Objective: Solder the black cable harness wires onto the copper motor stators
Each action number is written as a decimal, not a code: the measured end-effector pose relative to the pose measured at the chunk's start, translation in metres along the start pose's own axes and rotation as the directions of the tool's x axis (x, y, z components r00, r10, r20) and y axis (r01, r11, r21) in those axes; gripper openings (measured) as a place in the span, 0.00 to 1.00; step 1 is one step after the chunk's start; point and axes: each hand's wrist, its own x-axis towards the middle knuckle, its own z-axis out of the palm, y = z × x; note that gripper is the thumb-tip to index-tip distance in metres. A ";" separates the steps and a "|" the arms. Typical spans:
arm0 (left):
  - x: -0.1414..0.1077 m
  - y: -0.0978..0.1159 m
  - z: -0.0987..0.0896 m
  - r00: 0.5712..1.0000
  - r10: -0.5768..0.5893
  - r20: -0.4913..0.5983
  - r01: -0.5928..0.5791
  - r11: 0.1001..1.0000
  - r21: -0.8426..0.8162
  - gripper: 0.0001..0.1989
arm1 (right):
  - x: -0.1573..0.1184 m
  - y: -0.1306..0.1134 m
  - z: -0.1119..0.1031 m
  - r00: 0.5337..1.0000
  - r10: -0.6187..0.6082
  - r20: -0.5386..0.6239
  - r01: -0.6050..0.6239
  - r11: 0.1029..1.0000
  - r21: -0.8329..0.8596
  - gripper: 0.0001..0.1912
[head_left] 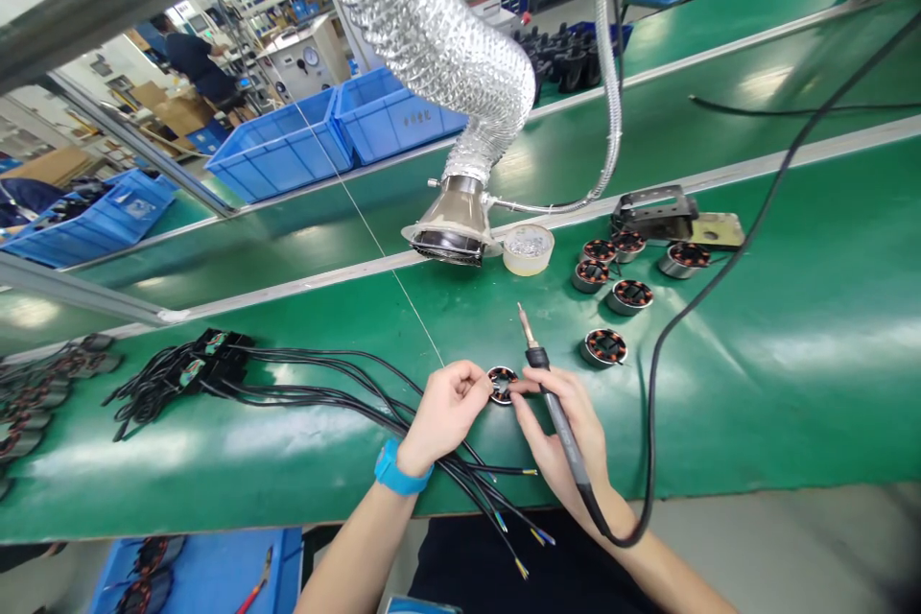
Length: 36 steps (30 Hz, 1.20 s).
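Green workbench point(726, 403), copper-wound motor stator point(502, 385) between hands point(446, 413).

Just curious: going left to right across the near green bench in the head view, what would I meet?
Wired motors, black cable bundle, left hand, small motor, right hand holding soldering iron, second motor, black cord.

Bench mat point(748, 403) – glossy green, white-edged. Bins point(277, 153) and wristband point(399, 468) – bright blue. Stators point(604, 346) – silver rims, copper-orange windings. Duct point(432, 19) – silver, ribbed. Cables point(323, 382) – black, yellow- and blue-tipped.
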 end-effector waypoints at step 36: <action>-0.002 -0.001 -0.002 0.999 -0.037 -0.010 0.037 0.999 -0.020 0.13 | -0.039 0.011 -0.014 0.960 0.006 -0.280 0.001 1.000 0.026 0.09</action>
